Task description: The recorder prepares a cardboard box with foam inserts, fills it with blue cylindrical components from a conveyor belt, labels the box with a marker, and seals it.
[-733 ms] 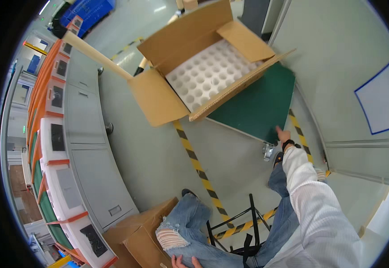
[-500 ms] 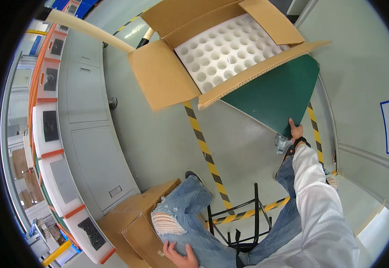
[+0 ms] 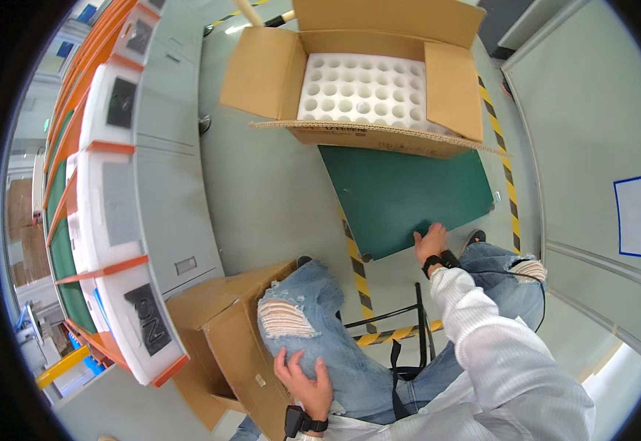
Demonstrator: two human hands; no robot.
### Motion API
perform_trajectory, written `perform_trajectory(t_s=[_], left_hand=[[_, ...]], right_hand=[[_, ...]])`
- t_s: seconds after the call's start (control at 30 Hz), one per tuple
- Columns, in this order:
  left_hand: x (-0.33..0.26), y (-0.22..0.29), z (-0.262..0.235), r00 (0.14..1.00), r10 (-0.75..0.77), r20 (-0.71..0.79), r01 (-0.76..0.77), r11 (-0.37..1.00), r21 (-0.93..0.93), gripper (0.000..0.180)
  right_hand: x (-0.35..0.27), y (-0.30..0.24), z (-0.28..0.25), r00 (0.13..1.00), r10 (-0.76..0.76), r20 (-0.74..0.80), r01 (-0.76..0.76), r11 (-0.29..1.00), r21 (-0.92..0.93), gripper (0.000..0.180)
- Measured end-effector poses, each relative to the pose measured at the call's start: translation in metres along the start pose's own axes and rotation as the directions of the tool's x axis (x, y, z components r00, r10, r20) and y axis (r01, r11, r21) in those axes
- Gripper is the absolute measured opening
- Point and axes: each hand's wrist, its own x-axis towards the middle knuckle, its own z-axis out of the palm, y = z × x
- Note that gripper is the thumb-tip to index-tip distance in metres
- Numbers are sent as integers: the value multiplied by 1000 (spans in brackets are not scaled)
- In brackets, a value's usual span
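Observation:
My right hand [image 3: 431, 241] is at the near edge of a dark green board [image 3: 409, 191], its thumb apart and its other fingers bent over the edge. On the board's far part stands a cardboard box [image 3: 379, 137] with its flaps spread. Inside it lies a white foam tray [image 3: 364, 87] with rows of round holes. Most holes look empty, and one near the front seems to hold something pale. My left hand [image 3: 306, 378] lies on my left thigh with fingers spread, holding nothing. Both wrists carry black bands.
Against my left knee stands another cardboard box [image 3: 240, 331]. Farther left are grey cabinets [image 3: 166, 191] and white foam blocks [image 3: 107, 198] with orange edges. Yellow-black tape [image 3: 510, 184] marks the floor. A grey panel wall [image 3: 592, 110] rises on the right. A black metal frame [image 3: 420, 323] stands between my legs.
The green board and its box have turned so the box's front faces me more squarely. My right hand has moved left with the board's edge. My left hand stays on the thigh.

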Motion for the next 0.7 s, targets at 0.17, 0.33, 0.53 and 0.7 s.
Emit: perform_trajectory(t_s=[0.17,0.33,0.53,0.7], left_hand=[[6,0,2,998,45,39,-40,990,-136,36],[11,-5,8,997,73,19,-71,991,-113,36],[15,-4,2,999,9,43,-2,988,-153,34],[19,-11,-15,999,-14,-29,11,994,-109,37]], right_hand=[[-8,-14,-31,894,-401,199,441,714,-545,94],[-31,-33,10,872,-376,312,488,646,-587,85],[-25,-15,-1,878,-372,301,477,635,-607,89],[-56,-3,6,851,-349,394,522,656,-546,91]])
